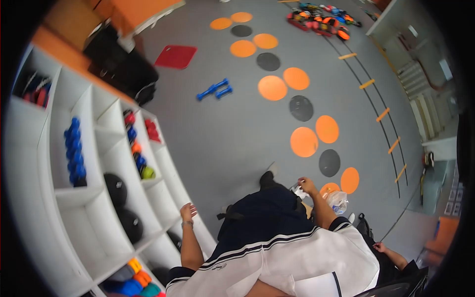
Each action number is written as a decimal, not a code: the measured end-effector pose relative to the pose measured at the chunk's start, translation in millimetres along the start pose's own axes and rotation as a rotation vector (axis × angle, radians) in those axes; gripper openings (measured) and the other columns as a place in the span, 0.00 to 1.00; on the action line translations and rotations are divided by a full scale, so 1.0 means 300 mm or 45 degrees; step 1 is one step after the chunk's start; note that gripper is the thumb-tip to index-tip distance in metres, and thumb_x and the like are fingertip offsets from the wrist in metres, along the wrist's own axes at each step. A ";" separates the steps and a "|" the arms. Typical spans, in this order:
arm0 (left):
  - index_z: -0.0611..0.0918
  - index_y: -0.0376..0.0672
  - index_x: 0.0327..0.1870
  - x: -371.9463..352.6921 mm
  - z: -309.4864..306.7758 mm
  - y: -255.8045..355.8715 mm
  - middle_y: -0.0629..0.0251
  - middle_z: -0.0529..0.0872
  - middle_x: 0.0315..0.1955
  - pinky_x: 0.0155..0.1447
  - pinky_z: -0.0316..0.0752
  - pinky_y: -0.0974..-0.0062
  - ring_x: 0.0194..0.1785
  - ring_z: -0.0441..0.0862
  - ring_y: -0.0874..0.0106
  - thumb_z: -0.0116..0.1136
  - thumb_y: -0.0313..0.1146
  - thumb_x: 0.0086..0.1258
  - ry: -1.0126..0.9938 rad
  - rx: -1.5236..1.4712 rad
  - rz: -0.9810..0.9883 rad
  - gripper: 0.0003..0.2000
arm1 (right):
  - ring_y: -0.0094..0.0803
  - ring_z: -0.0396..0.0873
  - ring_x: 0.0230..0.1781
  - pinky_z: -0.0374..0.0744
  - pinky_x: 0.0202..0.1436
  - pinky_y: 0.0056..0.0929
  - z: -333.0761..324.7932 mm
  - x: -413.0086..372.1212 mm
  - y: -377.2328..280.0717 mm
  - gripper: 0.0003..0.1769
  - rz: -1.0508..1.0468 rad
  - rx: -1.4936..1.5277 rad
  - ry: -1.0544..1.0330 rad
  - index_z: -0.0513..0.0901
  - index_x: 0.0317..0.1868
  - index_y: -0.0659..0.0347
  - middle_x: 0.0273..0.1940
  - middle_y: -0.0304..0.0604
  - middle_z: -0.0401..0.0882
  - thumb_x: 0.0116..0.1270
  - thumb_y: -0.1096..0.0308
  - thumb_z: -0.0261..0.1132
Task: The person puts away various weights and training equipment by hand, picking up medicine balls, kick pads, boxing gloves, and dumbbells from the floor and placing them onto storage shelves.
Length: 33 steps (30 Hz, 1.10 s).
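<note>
I look down along my white shirt and dark trousers. My left hand point(188, 212) hangs with fingers apart beside the front edge of the white cubby shelf point(163, 198), holding nothing. My right hand point(307, 185) is raised in front of me, fingers closed on a small white thing point(299, 190) that is too small to identify. A clear plastic bag point(338, 201) sits just right of that forearm. My dark shoe point(267, 179) stands on the grey floor.
The shelf holds blue dumbbells point(74, 151), black medicine balls point(117, 190) and coloured balls point(140, 161). On the floor lie two blue dumbbells point(213, 90), a red mat point(175, 56), orange and dark round markers point(303, 142), a yellow-runged ladder point(382, 115) and piled gear point(321, 20). Another person's hand point(380, 246) is lower right.
</note>
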<state>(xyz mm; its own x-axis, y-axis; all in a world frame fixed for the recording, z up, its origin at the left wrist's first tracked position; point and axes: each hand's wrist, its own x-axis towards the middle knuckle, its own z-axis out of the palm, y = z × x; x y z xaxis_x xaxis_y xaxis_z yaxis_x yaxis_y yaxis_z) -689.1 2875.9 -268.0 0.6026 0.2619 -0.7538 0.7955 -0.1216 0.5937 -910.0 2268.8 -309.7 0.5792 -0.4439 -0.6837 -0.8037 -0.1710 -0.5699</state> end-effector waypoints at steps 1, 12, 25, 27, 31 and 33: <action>0.80 0.39 0.51 0.029 0.098 0.068 0.60 0.87 0.35 0.31 0.81 0.71 0.33 0.85 0.69 0.54 0.38 0.71 0.017 0.001 0.004 0.14 | 0.29 0.84 0.30 0.80 0.27 0.28 -0.065 0.010 0.001 0.16 0.044 0.038 -0.009 0.82 0.53 0.59 0.36 0.43 0.85 0.70 0.61 0.63; 0.80 0.38 0.51 -0.047 1.210 0.411 0.59 0.87 0.37 0.33 0.82 0.67 0.35 0.85 0.68 0.59 0.40 0.69 -0.582 0.837 -0.005 0.16 | 0.28 0.85 0.35 0.81 0.43 0.29 -0.825 0.248 -0.111 0.19 0.071 0.289 0.434 0.81 0.56 0.61 0.38 0.43 0.86 0.68 0.60 0.64; 0.80 0.41 0.25 0.126 2.629 1.060 0.63 0.79 0.16 0.21 0.72 0.65 0.17 0.76 0.67 0.54 0.36 0.67 -0.801 1.335 0.330 0.11 | 0.27 0.82 0.32 0.80 0.32 0.27 -1.480 0.771 0.076 0.16 0.501 0.645 0.587 0.80 0.55 0.57 0.38 0.40 0.84 0.69 0.64 0.63; 0.79 0.43 0.24 0.037 3.046 1.251 0.69 0.77 0.15 0.20 0.66 0.73 0.17 0.72 0.75 0.52 0.36 0.68 -0.867 1.055 0.472 0.12 | 0.26 0.82 0.32 0.79 0.30 0.26 -1.557 0.828 0.050 0.17 0.552 0.798 0.606 0.78 0.57 0.56 0.41 0.40 0.84 0.70 0.65 0.62; 0.83 0.39 0.47 -0.281 3.766 1.630 0.66 0.86 0.33 0.34 0.76 0.78 0.32 0.83 0.76 0.54 0.39 0.75 -1.100 0.935 0.679 0.12 | 0.26 0.82 0.33 0.80 0.33 0.28 -1.815 1.030 0.010 0.16 0.625 0.861 0.673 0.79 0.56 0.56 0.42 0.40 0.85 0.70 0.65 0.61; 0.82 0.39 0.50 -0.338 4.021 1.716 0.65 0.87 0.35 0.36 0.77 0.78 0.33 0.83 0.76 0.54 0.41 0.76 -1.163 0.904 0.783 0.15 | 0.26 0.82 0.33 0.80 0.34 0.29 -1.940 1.149 0.024 0.15 0.645 0.901 0.636 0.79 0.56 0.56 0.41 0.40 0.85 0.70 0.65 0.61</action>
<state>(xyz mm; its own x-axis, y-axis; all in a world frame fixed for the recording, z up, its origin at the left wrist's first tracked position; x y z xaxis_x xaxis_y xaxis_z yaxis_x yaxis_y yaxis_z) -263.6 1631.9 -225.8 0.4794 -0.7222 -0.4986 0.0672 -0.5363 0.8414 -795.3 1602.7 -284.0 -0.0627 -0.6660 -0.7433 -0.5799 0.6305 -0.5160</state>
